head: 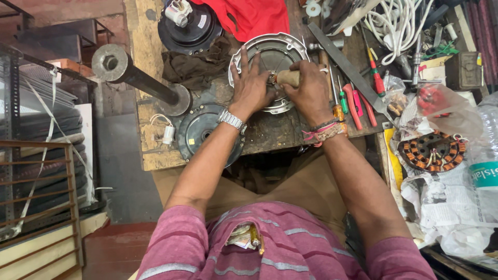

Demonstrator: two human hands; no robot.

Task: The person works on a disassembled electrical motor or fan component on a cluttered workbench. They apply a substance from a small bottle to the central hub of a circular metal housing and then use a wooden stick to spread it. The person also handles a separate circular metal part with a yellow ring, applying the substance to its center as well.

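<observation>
nearest us our right hand (310,91) is wrapped shut around a wooden tool handle (288,78), its tip at the hub of the round silver motor cover (290,47) on the workbench (270,136) — our left hand (251,85) lies spread flat on that cover. beyond, a red cloth (249,15).

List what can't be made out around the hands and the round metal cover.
Head view only:
- Tool tip: only the wooden handle shows; right hand and left hand hide where it meets the cover.
- Cover's centre: behind both hands.
- Red cloth: cut off by the top edge.
- Bottle: cut off by the right edge.
</observation>
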